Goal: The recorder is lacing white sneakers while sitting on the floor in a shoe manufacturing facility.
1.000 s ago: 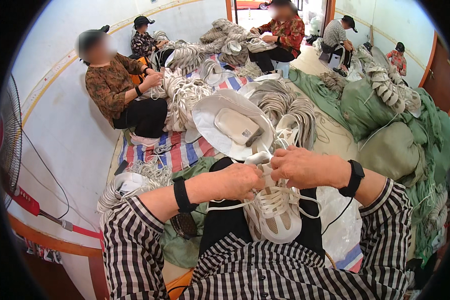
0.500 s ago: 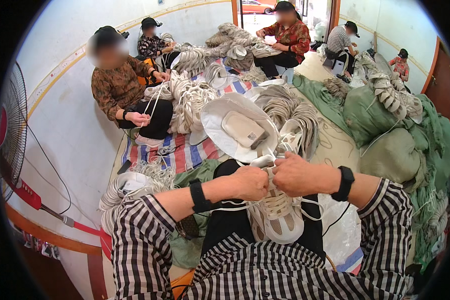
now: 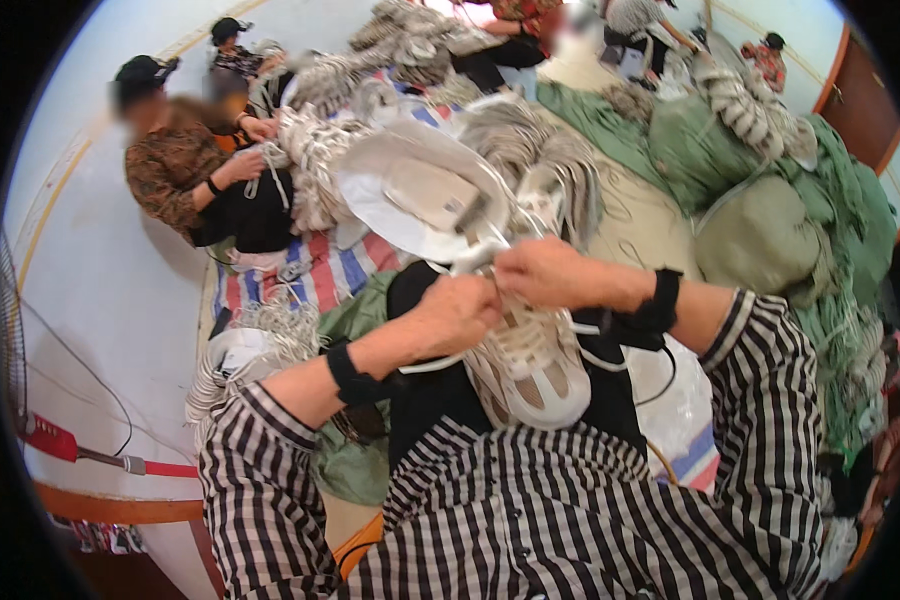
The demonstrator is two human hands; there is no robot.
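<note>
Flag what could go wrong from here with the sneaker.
1. The beige-and-white sneaker rests on the black trousers, with the left hand and right hand at its upper lacing; a hard pull might tip or slide it.
2. The loose shoelace trails on both sides of the sneaker and could snag or end up uneven.
3. A black cord hangs below the right wristband; it might catch the lace.

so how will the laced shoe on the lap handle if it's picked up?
The shoe likely keeps its form at the toe, which looks rounded and uncollapsed. The tan mesh panels suggest it's fairly light, though the underside is hidden. The loose lace strands hang out at the sides, so they'd probably dangle and could snag.
</note>
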